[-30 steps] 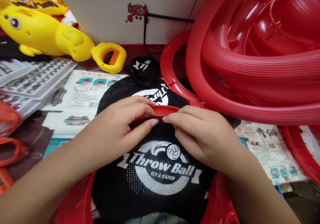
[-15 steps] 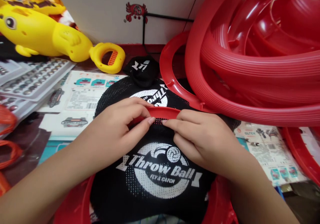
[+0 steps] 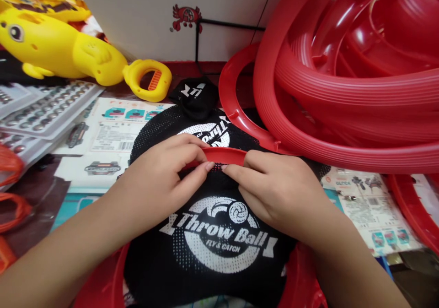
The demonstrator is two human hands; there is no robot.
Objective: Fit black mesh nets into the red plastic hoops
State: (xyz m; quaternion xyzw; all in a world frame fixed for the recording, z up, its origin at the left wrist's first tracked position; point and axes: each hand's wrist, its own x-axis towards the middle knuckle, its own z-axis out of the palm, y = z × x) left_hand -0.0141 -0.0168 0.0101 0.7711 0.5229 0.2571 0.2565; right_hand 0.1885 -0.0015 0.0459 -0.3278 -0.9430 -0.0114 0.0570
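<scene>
A black mesh net (image 3: 212, 271) printed "Throw Ball" in white lies in front of me. Its upper edge meets a red plastic ring (image 3: 224, 154), whose sides show again below at left and right. My left hand (image 3: 168, 166) pinches the net's edge against the ring, thumb tip on the mesh. Close beside it, my right hand (image 3: 274, 184) grips the same edge, index fingertip on the mesh and the other fingers curled. Only a short stretch of edge shows between the fingertips. Behind the ring lies another black printed net (image 3: 154, 127).
Large red ribbed rings (image 3: 343, 157) are stacked at the right. A yellow toy (image 3: 58, 47) with a handle lies at the back left, above clear trays (image 3: 51, 116) of small round pieces. Printed cardboard (image 3: 106, 134) covers part of the table. Orange loops (image 3: 13, 212) lie far left.
The hands stay at the same stretch of edge, with only a slight shift of the fingers. The left thumb has moved marginally to the right. Everything else looks still.
</scene>
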